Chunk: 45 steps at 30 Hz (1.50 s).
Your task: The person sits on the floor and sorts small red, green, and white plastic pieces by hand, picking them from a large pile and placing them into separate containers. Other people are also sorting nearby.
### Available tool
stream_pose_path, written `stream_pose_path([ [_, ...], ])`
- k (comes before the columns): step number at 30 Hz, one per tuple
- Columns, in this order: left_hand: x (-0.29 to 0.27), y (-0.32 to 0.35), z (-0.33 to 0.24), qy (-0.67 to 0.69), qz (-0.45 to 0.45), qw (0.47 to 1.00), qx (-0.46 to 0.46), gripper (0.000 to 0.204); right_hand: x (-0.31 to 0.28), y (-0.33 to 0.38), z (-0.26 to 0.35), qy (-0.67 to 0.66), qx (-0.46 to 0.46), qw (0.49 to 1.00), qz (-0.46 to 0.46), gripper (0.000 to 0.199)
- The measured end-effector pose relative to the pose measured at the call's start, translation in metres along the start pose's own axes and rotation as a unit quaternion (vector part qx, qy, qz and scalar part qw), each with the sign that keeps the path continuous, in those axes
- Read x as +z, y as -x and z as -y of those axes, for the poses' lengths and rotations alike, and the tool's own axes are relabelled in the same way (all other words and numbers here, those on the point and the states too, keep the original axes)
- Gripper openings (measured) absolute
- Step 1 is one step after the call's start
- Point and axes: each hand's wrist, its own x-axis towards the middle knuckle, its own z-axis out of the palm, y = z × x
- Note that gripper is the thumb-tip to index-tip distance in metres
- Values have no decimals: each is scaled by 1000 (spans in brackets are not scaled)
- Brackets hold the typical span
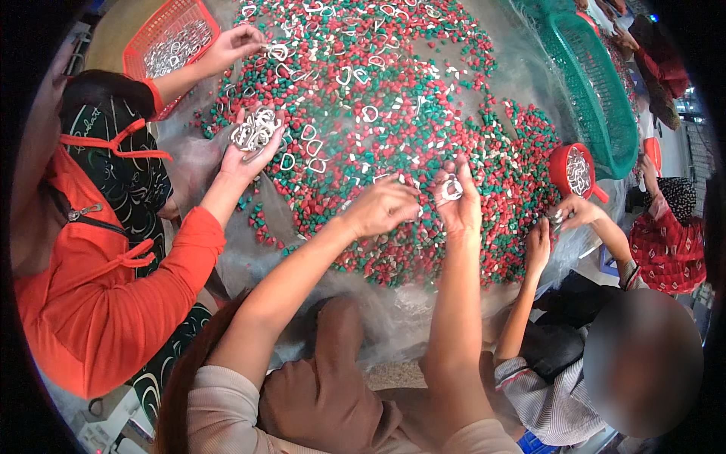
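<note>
My right hand (pixel 458 198) is turned palm up over the pile, its fingers curled around a few shiny D-shaped metal rings (pixel 451 188). Just left of it, my left hand (pixel 383 207) hovers low over the pieces with its fingers bent together. A small pale bit shows at those fingertips, too small to name. Beneath both hands spreads a thick layer of small red, green and white pieces (pixel 355 178). Loose D-rings (pixel 370 113) lie scattered on top of it, mostly toward the far left.
At left, a co-worker in orange holds a heap of rings (pixel 257 130) beside a red basket (pixel 177 53) of rings. At right, another person's hands (pixel 556 227) work by a red handled cup (pixel 578 172) of metal parts. A long green basket (pixel 594 91) stands behind it.
</note>
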Motion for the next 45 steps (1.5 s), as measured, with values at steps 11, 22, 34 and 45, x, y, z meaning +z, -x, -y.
stream_pose_path([
  [11, -82, -49, 89, -318, -233, 917, -62, 31, 37, -11, -17, 523, 33, 848, -81, 21],
  [22, -78, -24, 35, 478, -249, 821, -190, 19, 25, -8, -55, 782, -101, 615, 27, 12],
  [34, 5, 58, -17, -126, -84, 980, -129, 15, -25, 55, -2, 413, 104, 903, -54, 17],
  [45, -12, 65, -9, -122, -66, 972, -188, 20, -29, 69, -34, 761, -78, 641, -66, 24],
])
